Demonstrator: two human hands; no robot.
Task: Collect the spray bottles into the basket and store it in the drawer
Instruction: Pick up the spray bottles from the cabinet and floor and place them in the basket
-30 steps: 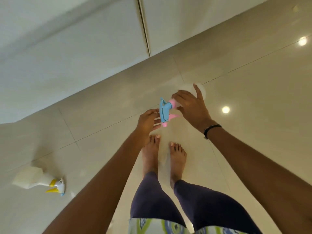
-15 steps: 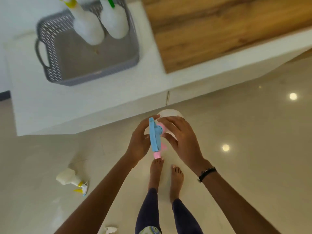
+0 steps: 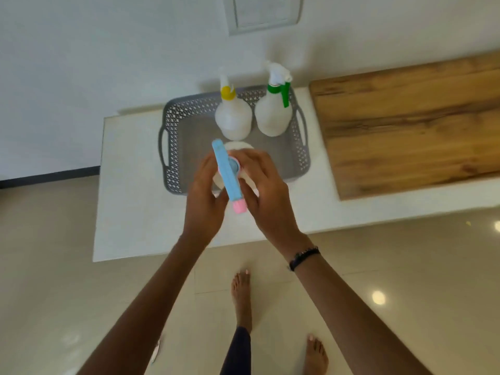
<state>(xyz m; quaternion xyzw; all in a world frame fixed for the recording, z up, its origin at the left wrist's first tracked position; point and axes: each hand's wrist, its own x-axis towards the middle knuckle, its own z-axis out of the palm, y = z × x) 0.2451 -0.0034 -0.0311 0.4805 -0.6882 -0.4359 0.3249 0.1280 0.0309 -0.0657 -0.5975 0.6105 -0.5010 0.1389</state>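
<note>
A grey perforated basket (image 3: 173,147) stands on the white counter (image 3: 130,207). In its far half stand two white spray bottles upright: one with a yellow collar (image 3: 232,117) and one with a green trigger (image 3: 274,112). I hold a third white spray bottle with a blue and pink head (image 3: 227,174) over the basket's near edge. My left hand (image 3: 204,196) grips its left side and my right hand (image 3: 266,193) its right side. Its white body is mostly hidden by my fingers.
A wooden slab (image 3: 405,125) covers the counter to the right of the basket. A white wall with a recessed panel (image 3: 265,12) rises behind. The glossy tiled floor (image 3: 405,266) lies below, with my bare feet (image 3: 242,293) on it.
I have lifted the blue and pink bottle from near the floor up to the counter, now over the basket. My view has swung up from the floor; the bottle lying on the floor is out of sight.
</note>
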